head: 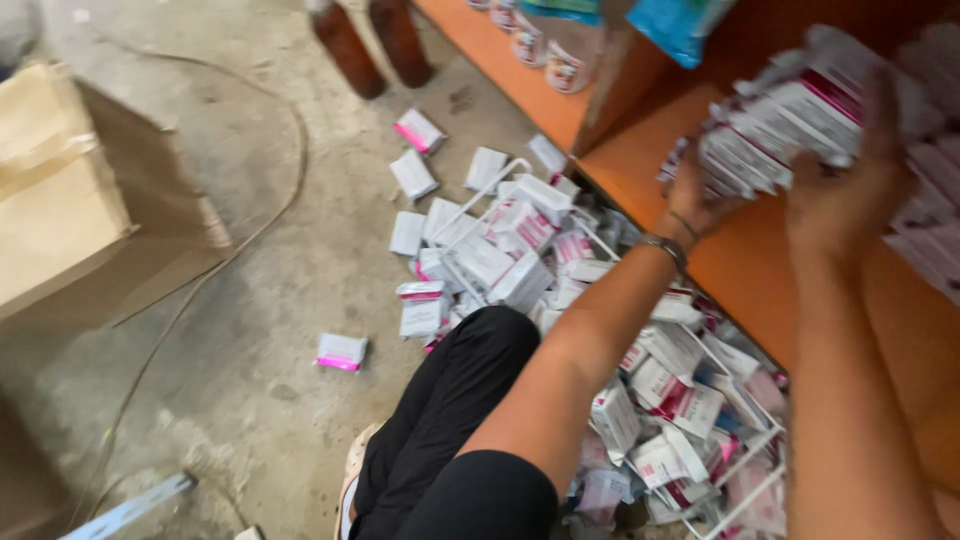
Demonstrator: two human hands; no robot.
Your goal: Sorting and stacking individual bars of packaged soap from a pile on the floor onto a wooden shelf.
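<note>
Both my hands hold one armful of small white-and-pink boxes [790, 125] up against an orange shelf [760, 270] at the upper right. My left hand [695, 195], with a bracelet on its wrist, supports the bundle from its lower left side. My right hand [850, 180] presses on it from the right. More of the same boxes are stacked on the shelf [930, 220] just right of the bundle. A heap of boxes [520, 250] lies on the concrete floor below, beside my knee in black trousers [450, 400].
A large cardboard box [80, 190] stands at the left. Two brown bottles [370, 40] stand at the top by the shelf's end. A thin cord [250, 230] curves over the floor. One stray box [341, 352] lies apart. Blue packets [680, 25] sit on the shelf.
</note>
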